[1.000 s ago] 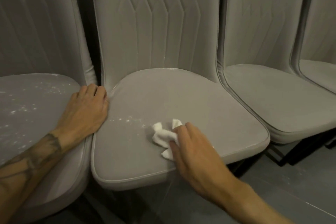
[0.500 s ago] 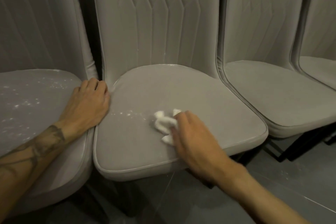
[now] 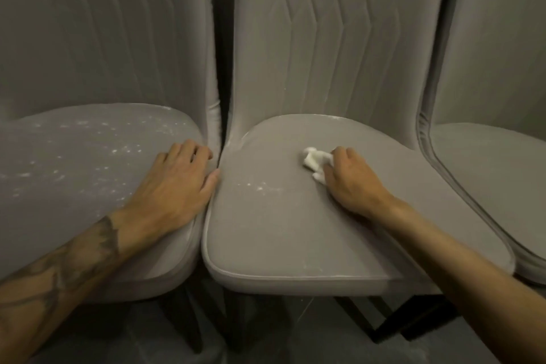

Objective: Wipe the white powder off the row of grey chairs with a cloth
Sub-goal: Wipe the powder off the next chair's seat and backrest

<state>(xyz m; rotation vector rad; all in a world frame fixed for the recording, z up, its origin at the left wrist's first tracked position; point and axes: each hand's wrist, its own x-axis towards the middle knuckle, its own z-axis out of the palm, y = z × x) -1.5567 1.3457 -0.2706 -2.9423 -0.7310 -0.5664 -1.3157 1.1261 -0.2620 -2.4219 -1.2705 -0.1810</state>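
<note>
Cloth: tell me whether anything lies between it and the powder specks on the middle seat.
Nothing visible. The cloth, gripped by the right hand, lies on the middle seat; the powder specks are to its left on that cushion, only bare fabric between. The left hand rests on the neighbouring seat, off that path.

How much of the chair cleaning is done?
Done: the right-hand grey seat looks powder-free. In hand: the right hand holds a crumpled white cloth on the middle grey seat, where a small powder patch remains. To do: the speckled left grey seat under the left hand.
</note>
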